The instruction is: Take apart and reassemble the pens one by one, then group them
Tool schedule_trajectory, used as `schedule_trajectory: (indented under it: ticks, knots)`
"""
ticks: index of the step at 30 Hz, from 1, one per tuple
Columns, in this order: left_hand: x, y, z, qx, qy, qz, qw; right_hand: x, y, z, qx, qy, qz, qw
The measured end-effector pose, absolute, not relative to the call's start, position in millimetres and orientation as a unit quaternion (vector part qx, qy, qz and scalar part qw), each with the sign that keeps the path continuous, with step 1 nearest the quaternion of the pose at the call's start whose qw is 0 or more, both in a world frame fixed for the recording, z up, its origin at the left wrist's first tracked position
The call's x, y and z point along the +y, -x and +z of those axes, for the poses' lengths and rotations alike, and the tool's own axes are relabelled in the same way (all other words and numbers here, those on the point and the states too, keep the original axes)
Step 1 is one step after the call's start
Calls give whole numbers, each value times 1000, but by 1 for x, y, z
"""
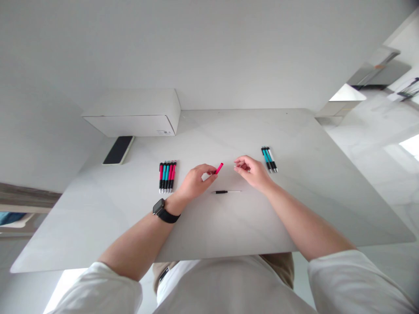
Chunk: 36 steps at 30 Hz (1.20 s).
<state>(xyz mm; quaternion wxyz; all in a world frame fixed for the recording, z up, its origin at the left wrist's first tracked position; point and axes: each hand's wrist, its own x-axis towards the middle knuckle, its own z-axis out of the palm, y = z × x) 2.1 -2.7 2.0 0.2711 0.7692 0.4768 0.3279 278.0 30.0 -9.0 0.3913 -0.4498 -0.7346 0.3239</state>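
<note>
Over the middle of the table, my left hand (200,178) pinches a pink pen barrel (219,168), which tilts up to the right. My right hand (250,169) is a short way to its right, thumb and fingers drawn together around a tiny pale piece, too small to name. Between and below both hands lies a black pen grip with a thin refill (225,192) sticking out to the right. To the left of my left hand is a row of several pink and teal pens (167,176). Beside my right hand lie two teal pens (266,159) and a white one (272,159).
A white box (137,125) stands against the wall at the back left of the pale table (229,235). In front of it lies a dark-screened phone (118,150). My left wrist wears a black watch (159,206).
</note>
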Motion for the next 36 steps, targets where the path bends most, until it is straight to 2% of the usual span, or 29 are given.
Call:
schedule_trajectory:
  ticks: [6,17,36]
  knots:
    - [-3,-4,4,436,-821,297,218,21,-270,1,-751,412,315,409]
    - [-4,-5,5,410,-844,275,211,13,-262,6,-736,408,310,442]
    - [-6,-8,9,412,-829,296,233,8,-258,6,-726,385,403,402]
